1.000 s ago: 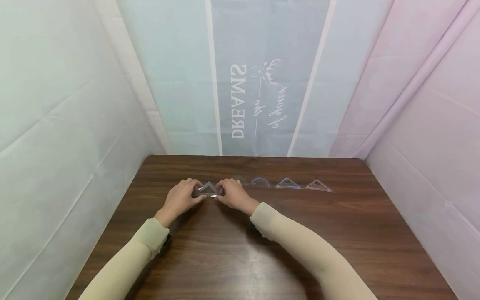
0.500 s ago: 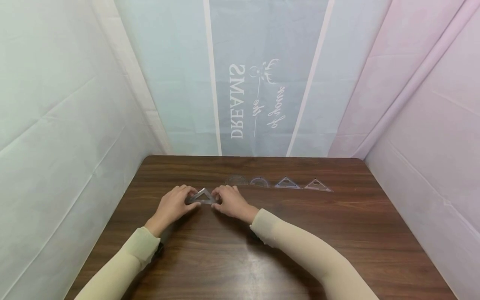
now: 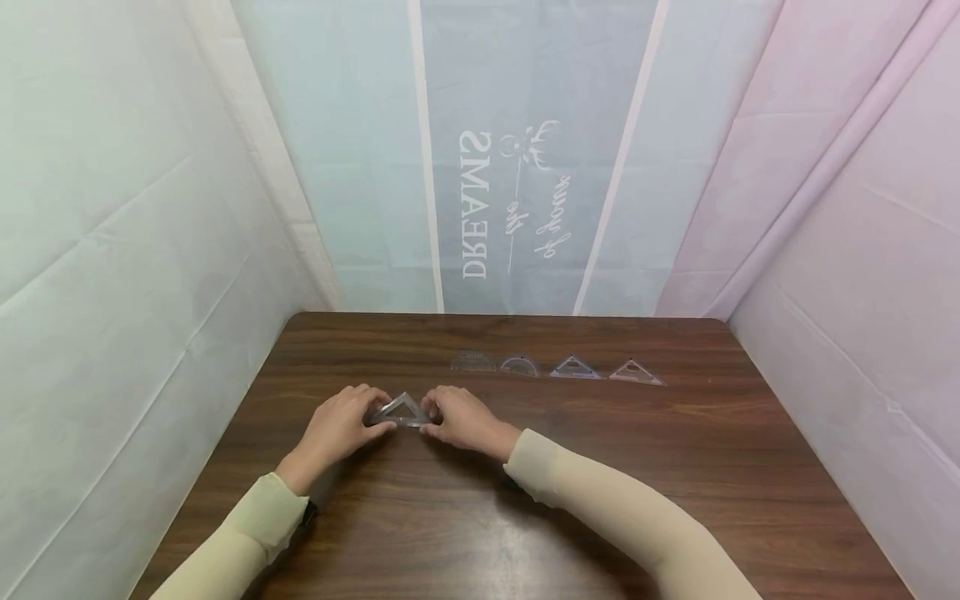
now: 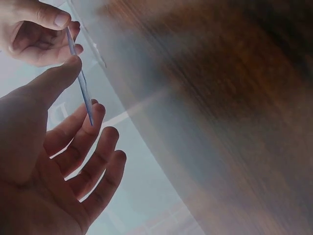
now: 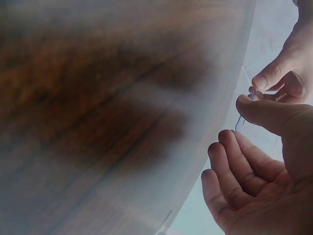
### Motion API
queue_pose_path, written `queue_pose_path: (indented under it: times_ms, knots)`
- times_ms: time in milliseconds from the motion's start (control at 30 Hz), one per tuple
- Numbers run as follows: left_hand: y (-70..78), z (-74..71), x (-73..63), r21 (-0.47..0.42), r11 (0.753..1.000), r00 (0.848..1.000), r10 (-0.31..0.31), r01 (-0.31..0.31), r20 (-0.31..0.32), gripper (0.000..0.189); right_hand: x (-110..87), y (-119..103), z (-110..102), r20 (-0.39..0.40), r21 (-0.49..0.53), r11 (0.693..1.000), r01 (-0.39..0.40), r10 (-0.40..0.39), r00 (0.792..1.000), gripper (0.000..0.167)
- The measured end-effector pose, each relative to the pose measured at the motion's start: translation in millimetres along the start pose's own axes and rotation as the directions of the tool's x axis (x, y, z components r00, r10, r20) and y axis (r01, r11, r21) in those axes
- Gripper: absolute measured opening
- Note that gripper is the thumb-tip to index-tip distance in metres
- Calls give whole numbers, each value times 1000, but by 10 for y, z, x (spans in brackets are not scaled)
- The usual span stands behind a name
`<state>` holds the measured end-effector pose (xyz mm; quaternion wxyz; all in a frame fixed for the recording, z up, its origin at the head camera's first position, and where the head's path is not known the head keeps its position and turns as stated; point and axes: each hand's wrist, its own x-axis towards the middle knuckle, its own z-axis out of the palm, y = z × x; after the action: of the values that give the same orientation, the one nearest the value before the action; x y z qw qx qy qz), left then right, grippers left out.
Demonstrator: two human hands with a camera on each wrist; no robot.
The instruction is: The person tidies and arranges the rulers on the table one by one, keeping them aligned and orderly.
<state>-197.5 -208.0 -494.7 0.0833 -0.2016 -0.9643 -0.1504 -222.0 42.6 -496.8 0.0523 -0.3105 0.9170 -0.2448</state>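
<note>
A clear plastic set square (image 3: 403, 411) is held between both hands, left of the table's middle. My left hand (image 3: 341, 425) pinches its left corner with thumb and fingers. The opposite corner is pinched by my right hand (image 3: 463, 418). In the left wrist view the set square (image 4: 84, 88) appears edge-on as a thin bluish strip, up off the table. The right wrist view shows its edge (image 5: 238, 122) between thumb and fingertips.
Along the far part of the brown wooden table (image 3: 480, 517) lie two clear protractors, one larger (image 3: 474, 362) and one smaller (image 3: 520, 366). To their right are two more set squares, one bluish (image 3: 575, 367) and one paler (image 3: 635, 372). Cloth walls surround the table.
Both hands have drawn the set square toward the person and slightly left, away from the row. The larger protractor, partly covered by the right hand before, now shows fully.
</note>
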Motion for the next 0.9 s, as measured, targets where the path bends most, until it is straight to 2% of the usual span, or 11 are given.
queue_pose_path:
  times_ms: [267, 533, 900]
  knots:
    - [0, -49, -115, 4, 1000, 1000, -1, 1, 1, 42, -48, -97, 5, 29, 26, 999, -25, 25, 999, 30]
    - [-34, -70, -184, 3, 1000, 999, 3, -3, 39, 40, -48, -151, 80, 28, -33, 999, -22, 23, 999, 29]
    - [-73, -54, -244, 12, 1000, 999, -9, 8, 45, 36, -39, -170, 129, 23, -111, 994, 18, -15, 1000, 27]
